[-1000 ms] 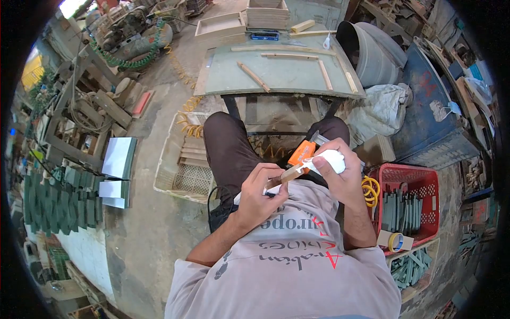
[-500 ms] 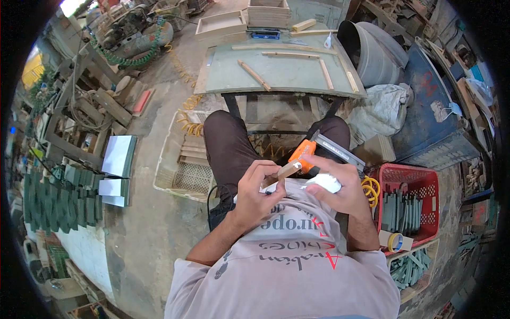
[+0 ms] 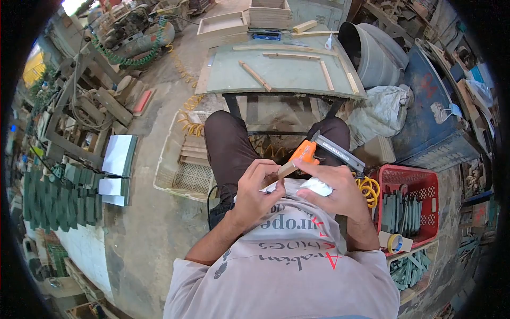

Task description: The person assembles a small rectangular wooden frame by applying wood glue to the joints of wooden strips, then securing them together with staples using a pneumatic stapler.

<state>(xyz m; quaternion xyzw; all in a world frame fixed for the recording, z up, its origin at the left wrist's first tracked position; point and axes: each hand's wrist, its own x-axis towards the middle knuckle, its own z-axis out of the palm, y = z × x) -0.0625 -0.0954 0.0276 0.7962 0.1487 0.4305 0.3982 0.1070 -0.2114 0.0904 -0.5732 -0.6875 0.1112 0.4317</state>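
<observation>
My left hand (image 3: 256, 187) is closed around a short wooden strip (image 3: 287, 169), whose far end points up and right. My right hand (image 3: 334, 186) has its index finger against that end of the strip. Tucked in the right palm is a white, smooth object (image 3: 318, 186); the fingers cover much of it and its kind is not clear. Just beyond my hands, an orange nail gun (image 3: 306, 152) with a dark grey magazine rests across my right thigh.
Ahead stands a table (image 3: 228, 74) with several wooden strips (image 3: 256, 75), wooden box frames (image 3: 221, 24) and a white bottle (image 3: 329, 41). At left is a cream crate (image 3: 164, 173) with wood pieces. A red crate (image 3: 431, 212) and yellow hose (image 3: 370, 191) lie to the right.
My right hand has moved slightly left, its index finger now touching the strip's end, where a white spot showed before. The white object has tipped lower in the palm. My left hand stays put.
</observation>
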